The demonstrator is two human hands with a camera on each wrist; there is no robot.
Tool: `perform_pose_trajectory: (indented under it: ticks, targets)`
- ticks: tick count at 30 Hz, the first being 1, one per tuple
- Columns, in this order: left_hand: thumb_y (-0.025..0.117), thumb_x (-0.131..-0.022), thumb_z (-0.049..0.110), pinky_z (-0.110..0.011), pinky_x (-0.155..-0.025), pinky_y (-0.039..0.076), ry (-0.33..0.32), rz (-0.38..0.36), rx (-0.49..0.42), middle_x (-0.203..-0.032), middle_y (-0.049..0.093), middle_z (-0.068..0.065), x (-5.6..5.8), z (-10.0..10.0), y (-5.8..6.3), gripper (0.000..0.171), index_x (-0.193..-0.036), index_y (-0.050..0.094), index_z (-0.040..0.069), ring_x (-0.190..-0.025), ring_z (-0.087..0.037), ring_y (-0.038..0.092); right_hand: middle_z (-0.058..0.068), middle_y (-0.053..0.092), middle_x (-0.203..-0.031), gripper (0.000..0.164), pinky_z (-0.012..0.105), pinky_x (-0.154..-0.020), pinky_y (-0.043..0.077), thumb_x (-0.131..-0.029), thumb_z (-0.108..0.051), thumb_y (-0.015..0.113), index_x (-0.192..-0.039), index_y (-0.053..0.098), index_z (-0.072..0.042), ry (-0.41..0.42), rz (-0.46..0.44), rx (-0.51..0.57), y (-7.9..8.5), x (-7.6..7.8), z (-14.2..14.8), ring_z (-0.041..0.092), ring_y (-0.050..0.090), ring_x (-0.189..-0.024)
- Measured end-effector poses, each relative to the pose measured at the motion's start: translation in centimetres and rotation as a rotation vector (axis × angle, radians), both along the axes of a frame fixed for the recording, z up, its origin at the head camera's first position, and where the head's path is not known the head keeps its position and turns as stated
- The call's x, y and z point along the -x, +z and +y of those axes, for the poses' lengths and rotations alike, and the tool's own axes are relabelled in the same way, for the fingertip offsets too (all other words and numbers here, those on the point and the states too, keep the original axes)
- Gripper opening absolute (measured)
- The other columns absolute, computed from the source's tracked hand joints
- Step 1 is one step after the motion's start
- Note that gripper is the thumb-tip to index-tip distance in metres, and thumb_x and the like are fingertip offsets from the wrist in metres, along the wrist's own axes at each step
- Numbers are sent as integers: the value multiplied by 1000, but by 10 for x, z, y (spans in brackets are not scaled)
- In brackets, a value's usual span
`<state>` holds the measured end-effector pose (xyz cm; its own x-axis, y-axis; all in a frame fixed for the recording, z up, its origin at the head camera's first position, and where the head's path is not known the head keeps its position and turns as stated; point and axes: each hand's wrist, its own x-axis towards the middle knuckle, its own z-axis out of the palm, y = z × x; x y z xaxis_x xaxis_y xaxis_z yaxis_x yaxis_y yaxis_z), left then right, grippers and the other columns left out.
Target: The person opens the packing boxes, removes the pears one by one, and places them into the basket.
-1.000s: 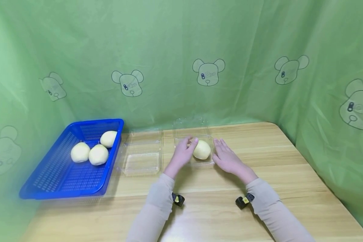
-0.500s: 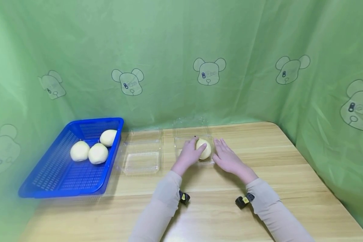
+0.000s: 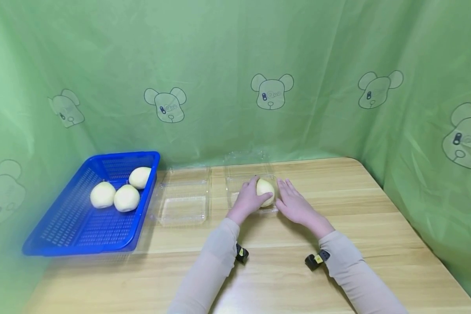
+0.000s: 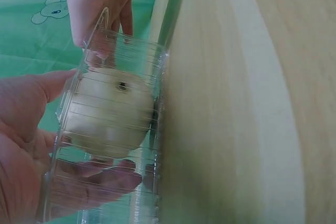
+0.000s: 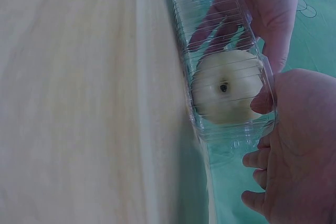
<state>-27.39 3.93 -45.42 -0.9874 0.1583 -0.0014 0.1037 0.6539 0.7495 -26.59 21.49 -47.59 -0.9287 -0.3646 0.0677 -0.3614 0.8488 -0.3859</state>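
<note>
A round pale-yellow pear [image 3: 265,192] sits at the right end of a clear plastic clamshell box [image 3: 230,192], whose lid is raised at the back. My left hand [image 3: 248,199] reaches into the box and holds the pear from its left, thumb in front and fingers behind. My right hand [image 3: 296,205] lies with extended fingers along the box's right end, outside it. Through the ribbed wall, the left wrist view shows the pear [image 4: 107,114] between both hands. In the right wrist view the dark blossom end of the pear [image 5: 226,85] faces the camera.
A second clear clamshell box [image 3: 184,209] stands open to the left on the wooden table [image 3: 298,279]. Beyond it is a blue plastic basket [image 3: 82,237] with several pears [image 3: 126,198] inside. A green curtain [image 3: 220,65] encloses the back and sides.
My left hand has moved right with the pear, bringing it closer to the box's right end and turning it a little. My right hand has kept its place.
</note>
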Motion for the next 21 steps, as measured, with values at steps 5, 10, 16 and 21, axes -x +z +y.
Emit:
perform_pose_trajectory:
  ticks: [5, 10, 16, 21]
  targets:
    - [71, -86, 39, -54, -99, 49, 10, -11, -49, -141, 48, -21, 3, -1, -1, 78, -150, 35, 14, -123, -37, 54, 25, 13, -161, 67, 54, -123, 13, -102, -29, 37, -152, 11, 8, -3, 1, 3, 1, 0, 0, 44, 6, -150]
    - [73, -84, 33, -51, -98, 50, 24, 6, -68, -138, 51, -20, 6, -2, -2, 75, -147, 39, 13, -120, -35, 55, 26, 14, -160, 67, 55, -123, 13, -102, -28, 37, -152, 11, 8, 0, 5, 11, 2, 0, 0, 45, 6, -149]
    - [74, -81, 30, -47, -93, 53, 33, 9, -65, -134, 53, -20, 6, 0, -3, 75, -145, 41, 12, -114, -33, 58, 25, 14, -161, 67, 54, -123, 13, -101, -27, 37, -152, 11, 8, -2, 1, 8, 1, 0, 0, 44, 5, -150]
    - [77, -79, 30, -46, -91, 54, 50, -8, -82, -132, 53, -20, 7, 3, -4, 76, -143, 42, 13, -109, -32, 59, 25, 14, -161, 67, 55, -123, 13, -101, -28, 37, -152, 12, 8, -1, 5, 12, 0, -1, 1, 44, 6, -149]
